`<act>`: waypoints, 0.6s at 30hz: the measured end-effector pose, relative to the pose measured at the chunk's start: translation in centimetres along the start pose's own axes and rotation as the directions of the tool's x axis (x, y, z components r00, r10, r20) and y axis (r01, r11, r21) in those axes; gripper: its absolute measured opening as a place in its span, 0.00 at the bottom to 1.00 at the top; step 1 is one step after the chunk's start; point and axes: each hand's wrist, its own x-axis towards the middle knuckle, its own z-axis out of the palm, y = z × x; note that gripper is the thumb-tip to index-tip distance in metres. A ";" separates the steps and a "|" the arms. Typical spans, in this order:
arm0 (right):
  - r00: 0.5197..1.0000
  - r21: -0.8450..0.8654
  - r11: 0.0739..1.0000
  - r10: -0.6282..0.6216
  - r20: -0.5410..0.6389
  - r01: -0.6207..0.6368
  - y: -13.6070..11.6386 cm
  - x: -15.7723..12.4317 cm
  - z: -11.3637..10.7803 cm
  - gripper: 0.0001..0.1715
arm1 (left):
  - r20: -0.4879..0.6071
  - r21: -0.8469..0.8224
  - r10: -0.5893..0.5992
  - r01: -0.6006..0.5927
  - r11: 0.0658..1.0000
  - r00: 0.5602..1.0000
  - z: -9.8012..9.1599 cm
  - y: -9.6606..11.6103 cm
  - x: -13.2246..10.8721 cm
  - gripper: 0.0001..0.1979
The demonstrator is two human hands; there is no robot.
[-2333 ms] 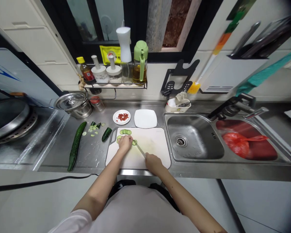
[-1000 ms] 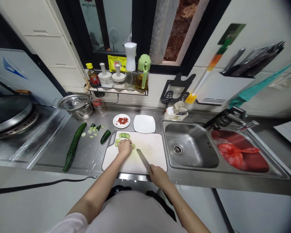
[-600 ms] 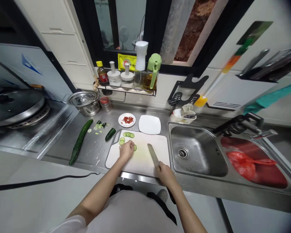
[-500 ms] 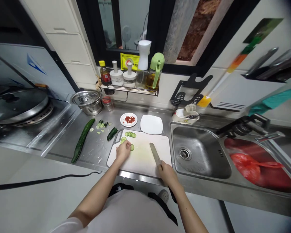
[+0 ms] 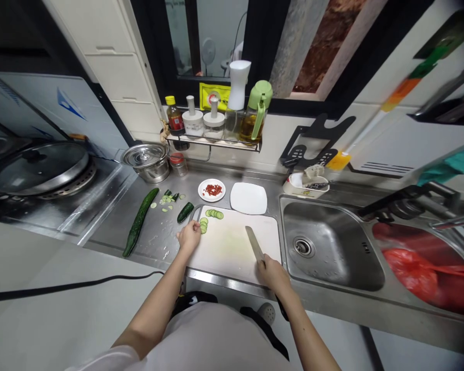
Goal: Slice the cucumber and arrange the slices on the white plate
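Observation:
My right hand (image 5: 272, 273) is closed around the handle of a kitchen knife (image 5: 254, 244). Its blade points away from me over the right part of the white cutting board (image 5: 232, 257). My left hand (image 5: 189, 237) is over the board's left edge, fingers bent and apart, with nothing visible in them. Just right of its fingertips lies a short row of cucumber slices (image 5: 203, 225). Another row of overlapping slices (image 5: 214, 214) is near the board's far edge. A cut cucumber piece (image 5: 185, 212) rests on the counter beyond my left hand.
A whole cucumber (image 5: 139, 224) and cucumber scraps (image 5: 168, 199) lie left on the counter. Behind the board stand a plate of chopped red pieces (image 5: 212, 190) and a white plate (image 5: 248, 198). The sink (image 5: 328, 242) is right; a lidded pot (image 5: 149, 164) stands back left.
My left hand has drawn back leftwards from the middle of the board, and the slice by its fingers now lies with the near row. The knife stays in my right hand; the view has shifted.

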 end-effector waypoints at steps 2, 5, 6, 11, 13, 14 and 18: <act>1.000 0.005 1.000 -0.001 0.004 0.001 0.0 0.0 0.0 0.21 | -0.014 0.062 0.028 -0.027 0.998 1.000 0.1 -0.1 -0.2 0.11; 1.000 0.009 1.000 -0.004 0.003 0.004 0.0 0.0 0.0 0.21 | -0.052 0.136 0.084 -0.076 0.988 0.995 0.2 -0.2 -0.4 0.11; 1.000 0.010 1.000 -0.003 0.005 0.003 0.0 0.0 0.0 0.21 | -0.062 0.151 0.097 -0.087 0.985 0.993 0.2 -0.2 -0.5 0.11; 1.000 0.015 1.000 -0.013 0.007 0.013 0.1 0.1 0.1 0.20 | -0.060 0.191 0.111 -0.098 0.977 0.992 0.2 -0.2 -0.4 0.11; 1.000 0.013 1.000 -0.013 0.005 0.012 0.1 0.1 0.1 0.19 | -0.055 0.198 0.110 -0.097 0.975 0.992 0.1 -0.2 -0.4 0.11; 1.000 0.013 1.000 -0.011 0.005 0.011 0.1 0.1 0.1 0.19 | -0.055 0.202 0.108 -0.095 0.975 0.993 0.1 -0.2 -0.4 0.11; 1.000 0.015 1.000 -0.012 0.001 0.012 -0.1 -0.1 0.0 0.20 | -0.075 0.205 0.125 -0.107 0.973 0.989 0.1 -0.1 -0.6 0.12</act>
